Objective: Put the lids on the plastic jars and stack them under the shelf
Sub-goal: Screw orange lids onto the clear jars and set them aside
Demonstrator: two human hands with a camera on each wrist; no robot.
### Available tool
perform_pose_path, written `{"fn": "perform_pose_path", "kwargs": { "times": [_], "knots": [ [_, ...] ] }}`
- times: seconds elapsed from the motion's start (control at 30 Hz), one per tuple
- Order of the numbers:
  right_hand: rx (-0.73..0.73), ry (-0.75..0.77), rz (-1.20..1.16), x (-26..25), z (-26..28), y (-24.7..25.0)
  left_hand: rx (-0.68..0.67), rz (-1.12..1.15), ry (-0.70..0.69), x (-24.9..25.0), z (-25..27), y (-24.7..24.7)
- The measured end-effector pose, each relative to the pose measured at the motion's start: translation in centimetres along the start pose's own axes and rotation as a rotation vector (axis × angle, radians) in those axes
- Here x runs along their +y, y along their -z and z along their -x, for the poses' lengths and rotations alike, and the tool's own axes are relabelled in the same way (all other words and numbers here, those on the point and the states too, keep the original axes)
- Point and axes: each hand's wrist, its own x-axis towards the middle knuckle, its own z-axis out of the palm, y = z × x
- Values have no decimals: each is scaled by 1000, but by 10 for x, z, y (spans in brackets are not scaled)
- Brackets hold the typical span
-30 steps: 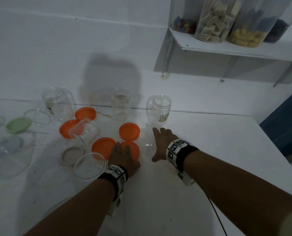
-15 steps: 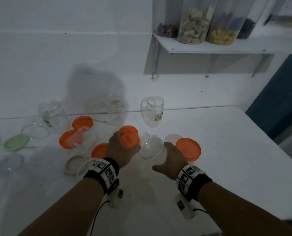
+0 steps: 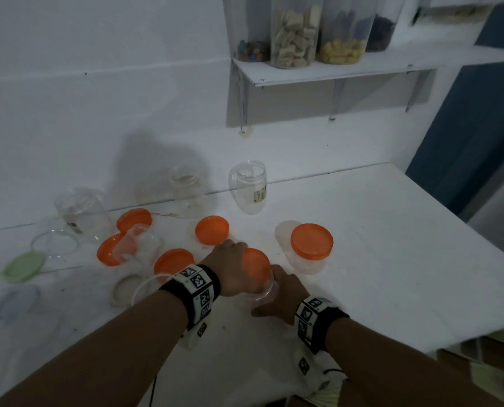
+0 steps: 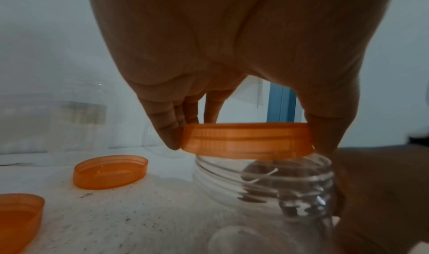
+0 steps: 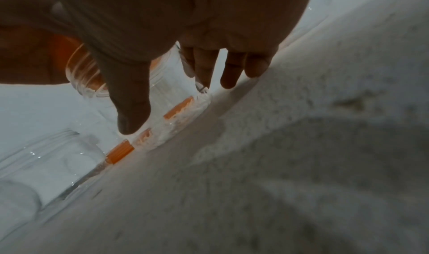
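My left hand (image 3: 234, 270) grips an orange lid (image 3: 256, 265) by its rim and holds it on the mouth of a clear plastic jar (image 3: 261, 296). In the left wrist view the orange lid (image 4: 246, 140) sits tilted on the threaded neck of the clear jar (image 4: 262, 186). My right hand (image 3: 280, 295) wraps round that jar's body; in the right wrist view its thumb and fingers (image 5: 132, 111) lie on the clear wall of the jar (image 5: 167, 85). A jar with an orange lid on it (image 3: 311, 245) stands just to the right.
Several loose orange lids (image 3: 212, 230) and open clear jars (image 3: 250, 186) lie to the left and behind on the white table (image 3: 391, 259). A green lid (image 3: 24, 265) lies far left. The wall shelf (image 3: 333, 73) with filled containers hangs at the back right.
My left hand has brought the orange lid right and down onto the jar's mouth. My right hand has turned the jar upright and drawn it nearer to me.
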Motion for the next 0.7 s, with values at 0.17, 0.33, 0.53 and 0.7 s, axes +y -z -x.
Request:
{"fn": "perform_pose_path", "kwargs": {
  "times": [0.17,0.33,0.53,0.7],
  "knots": [
    [-18,-19,-74,9,-10,-3,-27,-73,60,19,3,-8],
    [-32,-10,-101,11,-9,-1,-78,-86,152,28,8,-9],
    [-26,2,-115,13,-9,-1,-85,-177,130,23,8,-4],
    [-36,-7,-109,11,-9,0,-135,-247,86,28,7,-1]
  ]
}}
